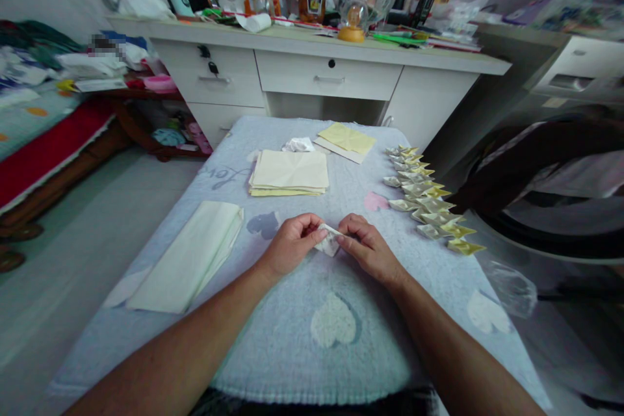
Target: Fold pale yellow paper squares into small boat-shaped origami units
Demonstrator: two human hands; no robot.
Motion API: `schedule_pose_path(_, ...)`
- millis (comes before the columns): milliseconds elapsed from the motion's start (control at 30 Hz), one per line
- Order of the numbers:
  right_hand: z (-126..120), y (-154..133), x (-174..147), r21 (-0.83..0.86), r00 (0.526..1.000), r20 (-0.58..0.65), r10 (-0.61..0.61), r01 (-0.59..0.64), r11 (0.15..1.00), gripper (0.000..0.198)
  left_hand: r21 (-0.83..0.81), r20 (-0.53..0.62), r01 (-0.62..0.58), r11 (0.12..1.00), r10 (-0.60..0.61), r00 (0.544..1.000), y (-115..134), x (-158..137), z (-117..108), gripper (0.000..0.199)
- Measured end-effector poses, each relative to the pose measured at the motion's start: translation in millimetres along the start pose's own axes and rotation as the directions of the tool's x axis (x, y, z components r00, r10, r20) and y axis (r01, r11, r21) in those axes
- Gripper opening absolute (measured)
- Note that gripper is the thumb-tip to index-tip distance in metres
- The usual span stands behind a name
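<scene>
Between my two hands is a small folded piece of white paper point(328, 245), held just above the cloth-covered table. My left hand point(296, 242) pinches its left corner between thumb and fingers. The right corner is gripped the same way by my right hand point(369, 247). Beyond my hands lies a stack of creased cream and yellow paper sheets point(289, 170). Several small folded paper boats point(429, 198), white and yellow, stand in rows along the table's right side. To the left of my left arm rests a thick folded pad of pale paper point(192, 257).
The table wears a light blue cloth point(273, 351) with heart shapes. A yellow sheet point(347, 137) and crumpled white tissue point(299, 144) lie at its far end. Behind stands a cluttered white desk point(322, 78); a washing machine point(575, 162) is at the right, a bed point(49, 136) at the left.
</scene>
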State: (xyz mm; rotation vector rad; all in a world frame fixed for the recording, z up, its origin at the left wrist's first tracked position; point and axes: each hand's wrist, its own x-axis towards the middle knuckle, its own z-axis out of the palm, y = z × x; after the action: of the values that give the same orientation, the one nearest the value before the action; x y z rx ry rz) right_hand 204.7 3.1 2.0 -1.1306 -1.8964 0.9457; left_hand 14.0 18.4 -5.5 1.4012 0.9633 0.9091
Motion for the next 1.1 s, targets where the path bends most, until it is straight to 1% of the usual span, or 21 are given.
schedule_pose_path(133,-0.2,-3.0,0.7,-0.012,1.000,-0.004,0.014,-0.014,1.000,0.028,0.004,0.020,0.012,1.000,-0.013,1.000,0.3,-0.4,-0.4,0.022)
schedule_pose_path(300,-0.1,-2.8,0.7,-0.034,1.000,0.006,0.009,-0.009,0.999,0.028,-0.030,0.071,0.027,0.999,-0.025,0.997,-2.9,-0.2,-1.3,0.025)
schedule_pose_path(533,4.2,0.0,0.2,-0.045,1.000,0.002,-0.022,0.022,0.999,0.028,0.054,0.020,0.014,0.998,-0.015,1.000,-3.2,0.1,-1.3,0.023)
schedule_pose_path(633,8.1,-1.4,0.9,-0.062,1.000,0.011,-0.024,0.024,0.998,0.031,0.048,0.027,0.005,0.999,-0.006,1.000,-2.9,-0.1,0.9,0.022)
schedule_pose_path(800,10.0,-4.1,2.2,-0.046,0.999,0.036,-0.034,0.035,0.998,0.036,0.064,0.034,0.008,0.998,-0.010,0.999,-1.2,-0.2,3.5,0.020)
schedule_pose_path(967,8.6,-3.5,2.7,-0.053,0.998,0.060,-0.030,0.033,0.998,0.035,0.066,0.057,0.008,0.998,-0.012,0.998,-0.3,-0.4,2.7,0.022)
schedule_pose_path(1100,9.7,-2.5,2.0,-0.052,0.999,0.046,0.000,0.002,0.999,0.031,0.029,0.021,-0.007,1.000,0.006,1.000,-2.6,-0.4,2.2,0.020)
